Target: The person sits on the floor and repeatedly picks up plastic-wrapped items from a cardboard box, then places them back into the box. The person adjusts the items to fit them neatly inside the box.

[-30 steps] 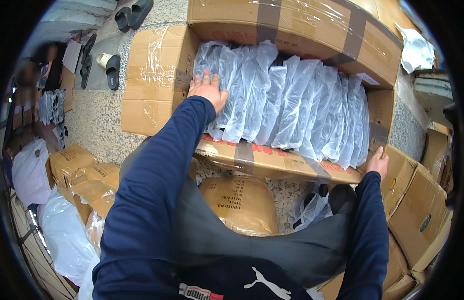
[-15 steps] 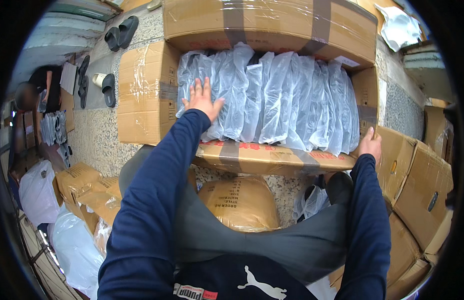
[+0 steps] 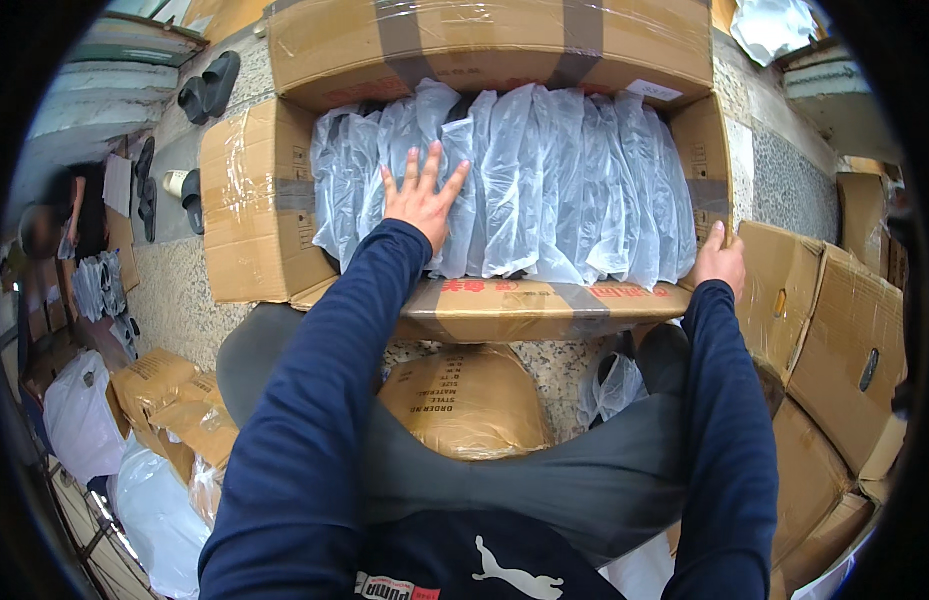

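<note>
An open cardboard box (image 3: pixel 243 200) stands in front of me with its flaps folded out. Inside it, clear plastic bags (image 3: pixel 560 190) stand on edge in one tight row. Dark contents show faintly through the film; I cannot make out what they are. My left hand (image 3: pixel 423 200) lies palm down on the bags, left of the row's middle, its fingers spread. At the near right corner, my right hand (image 3: pixel 720 265) grips the box's edge, thumb up along the side wall.
A taped carton (image 3: pixel 470 405) sits between my legs. More cartons (image 3: pixel 835 330) are stacked at my right. Dark slippers (image 3: pixel 210 88) lie on the floor at the far left. White plastic sacks (image 3: pixel 165 510) fill the lower left. Beyond, another person (image 3: pixel 80 205) handles bagged items.
My left hand has shifted right along the row of bags, fingers more widely spread. My right hand still holds the box corner. The whole view has shifted, so the box appears further left.
</note>
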A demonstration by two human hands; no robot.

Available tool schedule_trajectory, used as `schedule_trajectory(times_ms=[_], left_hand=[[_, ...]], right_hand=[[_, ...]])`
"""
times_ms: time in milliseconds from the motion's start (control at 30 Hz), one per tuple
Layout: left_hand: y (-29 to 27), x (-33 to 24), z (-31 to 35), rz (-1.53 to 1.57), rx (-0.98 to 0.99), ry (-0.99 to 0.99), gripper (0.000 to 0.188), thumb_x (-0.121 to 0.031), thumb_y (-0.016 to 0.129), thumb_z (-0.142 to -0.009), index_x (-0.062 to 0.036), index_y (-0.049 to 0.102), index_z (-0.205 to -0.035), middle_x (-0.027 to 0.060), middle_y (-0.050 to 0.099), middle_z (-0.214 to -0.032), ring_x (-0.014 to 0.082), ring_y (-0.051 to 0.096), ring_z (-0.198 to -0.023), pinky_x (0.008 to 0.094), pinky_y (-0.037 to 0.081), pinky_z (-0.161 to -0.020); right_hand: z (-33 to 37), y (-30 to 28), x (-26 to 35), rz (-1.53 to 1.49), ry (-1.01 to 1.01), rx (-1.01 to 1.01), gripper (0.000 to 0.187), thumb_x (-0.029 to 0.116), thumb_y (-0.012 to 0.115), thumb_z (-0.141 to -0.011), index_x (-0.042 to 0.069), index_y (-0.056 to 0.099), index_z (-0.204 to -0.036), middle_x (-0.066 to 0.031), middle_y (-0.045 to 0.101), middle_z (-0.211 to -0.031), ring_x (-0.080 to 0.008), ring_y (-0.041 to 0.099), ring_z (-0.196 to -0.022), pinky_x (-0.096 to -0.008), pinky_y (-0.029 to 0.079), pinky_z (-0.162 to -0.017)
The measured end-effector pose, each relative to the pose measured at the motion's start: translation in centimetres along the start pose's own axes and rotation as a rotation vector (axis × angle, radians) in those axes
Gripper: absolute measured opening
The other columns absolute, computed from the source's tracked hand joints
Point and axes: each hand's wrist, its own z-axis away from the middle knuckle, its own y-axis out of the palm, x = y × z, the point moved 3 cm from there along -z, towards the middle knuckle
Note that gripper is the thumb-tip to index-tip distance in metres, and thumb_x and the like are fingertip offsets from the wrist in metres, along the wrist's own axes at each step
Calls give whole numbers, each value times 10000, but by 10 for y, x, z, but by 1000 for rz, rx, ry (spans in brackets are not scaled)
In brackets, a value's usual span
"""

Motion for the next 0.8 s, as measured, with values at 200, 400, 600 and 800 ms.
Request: schedule_trajectory(times_ms=[200, 400, 600, 800], left_hand=[[-8, -17, -29, -193, 99, 121, 650, -124, 491, -937, -389, 329, -1508, 59, 67, -1651, 378, 130, -1498, 738, 127, -1104], [-18, -9, -16, -163, 152, 63, 699, -94, 476, -918, -397, 295, -1521, 22, 92, -1653, 399, 246, -1463, 723, 185, -1099], [-20, -53, -28, 121, 162, -219, 845, -521, 575, -880, -116, 257, -1549, 132, 72, -1646, 396, 174, -1485, 696, 165, -1115], [-27, -93, -36, 195, 121, -309, 1150, -612, 721, -723, -22, 177, -1547, 293, 52, -1600, 472, 100, -1475, 670, 147, -1132]], right_hand=[[0, 1, -1, -10, 13, 6, 635, 587, 421, -948, 100, 542, -1336, -202, 638, -1243, -375, 592, -1174, -486, 456, -971], [2, -2, 2, 13, 6, 8, 643, 588, 421, -946, 92, 541, -1336, -186, 638, -1253, -362, 588, -1188, -478, 448, -987], [0, -4, 3, -13, 34, 69, 628, 572, 436, -949, 82, 531, -1329, -174, 631, -1264, -341, 592, -1182, -463, 445, -991], [0, -4, 2, -30, 14, 41, 641, 595, 450, -934, 99, 542, -1332, -187, 642, -1241, -358, 602, -1166, -468, 452, -983]])
